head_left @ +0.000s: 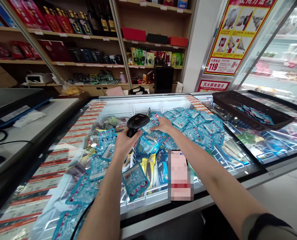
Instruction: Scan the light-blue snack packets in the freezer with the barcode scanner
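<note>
My left hand (125, 141) is wrapped round the grip of a black barcode scanner (136, 122), whose head points toward the heap of blue ice-cream packets (193, 128) in the open chest freezer (138, 200). My right hand (163, 125) reaches in beside the scanner, fingers spread flat on the blue packets, holding none that I can see. More blue packets (134, 180) lie in the near baskets, with yellow and dark blue ones between. A cable runs down from the scanner along my left forearm.
A black plastic basket (251, 108) with a few blue packets sits on the glass lid of the freezer at right. A grey counter (33, 123) with dark equipment is on the left. Wooden shelves (88, 63) with boxed goods stand behind. A phone (180, 175) rests on the freezer's front edge.
</note>
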Motion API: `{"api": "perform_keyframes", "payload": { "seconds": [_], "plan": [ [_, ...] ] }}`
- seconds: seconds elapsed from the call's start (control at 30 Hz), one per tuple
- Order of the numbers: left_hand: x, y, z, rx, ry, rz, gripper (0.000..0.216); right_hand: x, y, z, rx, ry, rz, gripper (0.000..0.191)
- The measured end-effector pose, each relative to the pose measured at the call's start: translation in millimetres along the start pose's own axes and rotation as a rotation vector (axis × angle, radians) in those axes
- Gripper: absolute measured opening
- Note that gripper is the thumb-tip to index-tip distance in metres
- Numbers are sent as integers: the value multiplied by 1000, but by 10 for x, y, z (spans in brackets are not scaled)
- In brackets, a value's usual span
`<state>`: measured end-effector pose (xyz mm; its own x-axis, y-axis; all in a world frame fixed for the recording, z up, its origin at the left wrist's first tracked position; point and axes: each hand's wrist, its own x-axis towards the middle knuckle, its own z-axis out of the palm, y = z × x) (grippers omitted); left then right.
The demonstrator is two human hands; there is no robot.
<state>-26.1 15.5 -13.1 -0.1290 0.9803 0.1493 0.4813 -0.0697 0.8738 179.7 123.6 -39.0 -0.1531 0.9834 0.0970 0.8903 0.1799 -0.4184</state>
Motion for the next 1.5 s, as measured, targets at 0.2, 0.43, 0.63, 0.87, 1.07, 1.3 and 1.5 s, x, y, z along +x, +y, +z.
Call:
{"api": "perform_keyframes", "payload": {
  "seconds": [0.2,0.43,0.63,0.87,1.07,1.3,1.5],
  "plan": [
    [-3,-11,15,24,-10,14,40,-89,205,-108,322,200,-10,27],
    [6,0,10,67,-94,17,42,-532,515,-201,891,396,111,27],
    [-48,79,27,84,-206,30,41,-752,621,-204,1092,439,142,37],
    [-94,129,27,100,-308,62,40,-737,606,-220,1124,405,161,42],
    [-125,194,30,103,-349,60,39,-737,630,-188,1080,403,130,37],
    [-132,218,33,76,-354,41,42,-729,652,-164,1042,390,134,41],
    [-100,140,37,46,-298,40,40,-751,619,-218,1031,408,180,42]
  ]
}}
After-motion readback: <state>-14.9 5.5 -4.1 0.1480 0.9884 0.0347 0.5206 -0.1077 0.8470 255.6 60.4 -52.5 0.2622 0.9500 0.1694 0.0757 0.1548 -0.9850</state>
